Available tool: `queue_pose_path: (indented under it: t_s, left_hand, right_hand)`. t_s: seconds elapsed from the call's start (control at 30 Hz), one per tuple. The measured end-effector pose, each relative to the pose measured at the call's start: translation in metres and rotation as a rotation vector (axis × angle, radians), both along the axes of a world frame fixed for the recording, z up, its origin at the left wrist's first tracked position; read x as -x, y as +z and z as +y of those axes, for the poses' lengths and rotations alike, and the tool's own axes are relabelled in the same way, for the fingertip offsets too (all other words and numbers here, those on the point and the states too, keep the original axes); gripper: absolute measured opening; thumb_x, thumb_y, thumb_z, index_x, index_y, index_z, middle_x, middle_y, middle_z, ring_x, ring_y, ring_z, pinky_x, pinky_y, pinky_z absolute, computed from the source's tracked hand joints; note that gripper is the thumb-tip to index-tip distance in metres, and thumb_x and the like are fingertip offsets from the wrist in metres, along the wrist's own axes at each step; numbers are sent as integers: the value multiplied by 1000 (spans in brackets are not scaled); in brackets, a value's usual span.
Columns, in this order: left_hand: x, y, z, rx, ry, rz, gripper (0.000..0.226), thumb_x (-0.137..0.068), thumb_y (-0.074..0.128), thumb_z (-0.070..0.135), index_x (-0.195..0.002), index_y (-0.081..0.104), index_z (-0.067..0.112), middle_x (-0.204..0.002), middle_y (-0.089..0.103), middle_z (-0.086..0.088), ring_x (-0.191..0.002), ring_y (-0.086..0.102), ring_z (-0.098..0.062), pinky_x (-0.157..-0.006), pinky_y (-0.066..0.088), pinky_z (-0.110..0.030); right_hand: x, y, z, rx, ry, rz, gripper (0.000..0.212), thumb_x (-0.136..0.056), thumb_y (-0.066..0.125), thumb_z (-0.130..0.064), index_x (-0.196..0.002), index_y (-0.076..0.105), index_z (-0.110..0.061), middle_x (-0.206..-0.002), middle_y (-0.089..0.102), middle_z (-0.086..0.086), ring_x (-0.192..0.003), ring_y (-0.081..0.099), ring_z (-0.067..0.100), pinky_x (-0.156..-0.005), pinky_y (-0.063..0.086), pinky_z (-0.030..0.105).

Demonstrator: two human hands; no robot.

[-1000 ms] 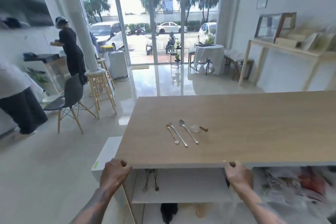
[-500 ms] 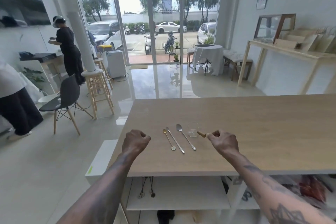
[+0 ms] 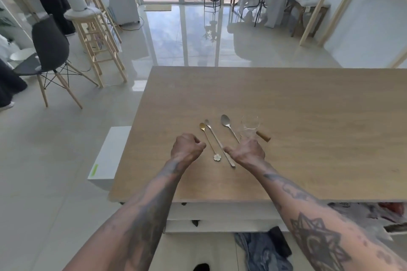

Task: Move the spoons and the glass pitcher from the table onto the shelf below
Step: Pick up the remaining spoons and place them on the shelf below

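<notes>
Three spoons lie side by side on the wooden table [image 3: 308, 116]: a gold spoon [image 3: 207, 138] with a flower end, a long thin spoon [image 3: 217, 141] and a silver spoon [image 3: 228, 125]. A small glass pitcher [image 3: 248, 128] with a wooden handle stands just right of them. My left hand [image 3: 186, 146] hovers as a loose fist left of the gold spoon, holding nothing. My right hand [image 3: 246, 152] is over the near ends of the long and silver spoons, fingers apart, thumb by the long spoon. It hides the silver spoon's handle end.
The white shelf [image 3: 220, 215] shows under the table's near edge, with cloth below on the floor. A white box [image 3: 108, 156] stands at the table's left. A dark chair [image 3: 48, 50] and wooden stools [image 3: 97, 35] are further left.
Both hands left the table's near edge, rose over the top and moved inward to the spoons. My right hand has opened over them. The view has tilted downward.
</notes>
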State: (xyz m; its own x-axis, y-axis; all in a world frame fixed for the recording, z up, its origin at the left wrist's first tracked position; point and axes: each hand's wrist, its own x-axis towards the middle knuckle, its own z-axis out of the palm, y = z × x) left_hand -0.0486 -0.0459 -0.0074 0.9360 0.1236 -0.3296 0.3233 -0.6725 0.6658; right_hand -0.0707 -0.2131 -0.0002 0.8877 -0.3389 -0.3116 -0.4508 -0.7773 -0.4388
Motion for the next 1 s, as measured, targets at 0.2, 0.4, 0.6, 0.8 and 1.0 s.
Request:
queue_pose_path:
  t_s: [0.2,0.4,0.6,0.8,1.0]
  left_hand:
    - [-41,-17,-17,-48,-35,92,43,-77,74,48,-85,74,6,-95,76,-15,-91,73,-31,-67,47,-29]
    - [-64,-13,-14,-44,-54,205,20,-70,77,25,-78,75,7,-83,76,-8,-73,73,-22,-62,58,-28]
    - [-63,-10,-1,14,-58,219,24,-67,76,21,-78,78,0,-73,77,-9,-57,69,-18,-51,55,-27]
    - [-49,-10,12,39,-41,150,24,-71,73,24,-68,70,0,-68,68,-10,-57,59,-20,-52,45,-28]
    - [-28,-10,33,118,25,107,22,-76,73,27,-74,78,5,-64,63,-9,-59,55,-17,-57,42,-29]
  right_hand:
    - [-32,-22,11,137,7,32,82,-77,66,-59,-135,42,-6,-133,45,13,-118,55,32,-90,47,38]
    - [-48,-25,14,169,-19,-11,19,-92,53,-25,-84,62,-10,-87,64,7,-86,67,27,-63,41,28]
    - [-52,-27,14,269,91,27,18,-93,52,-23,-82,60,-10,-69,52,-1,-55,44,11,-46,30,25]
    - [-46,-24,13,367,202,99,28,-88,62,-33,-104,63,-9,-89,61,4,-77,56,19,-62,41,29]
    - [-23,-19,-2,329,222,78,19,-90,56,-31,-101,61,-17,-84,60,3,-74,58,20,-62,44,28]
